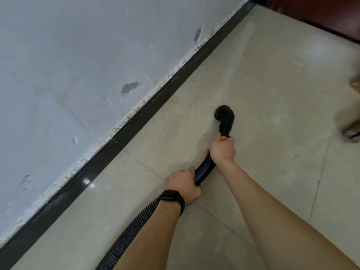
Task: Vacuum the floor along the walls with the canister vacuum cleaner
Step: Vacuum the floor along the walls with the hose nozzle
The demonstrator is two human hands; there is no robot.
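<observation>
Gripping the black wand (205,169) in both fists, left hand (182,185) near, right hand (223,149) farther, we hold its nozzle (224,114) on open floor (272,90), apart from the baseboard (148,108) at left; the ribbed hose (134,228) is cut off at the near edge.

The floor (272,84) is laid with large beige tiles with a dull sheen. It fills the lower right half of the frame. Its upper left edge meets a dark baseboard (148,112) that runs diagonally from lower left to upper right.

One grout line (175,186) runs from the baseboard toward the lower right. A second shows at the right.

Dark specks (220,92) and a dusty smear lie on the tile at centre, near the baseboard.

The round black nozzle (224,114) of the vacuum tube (204,168) sits on the tile just below the specks.

A blurred tan object (350,125) stands on the floor at the right edge; its type cannot be told. Dark reddish furniture (321,14) meets the floor at upper right.
</observation>
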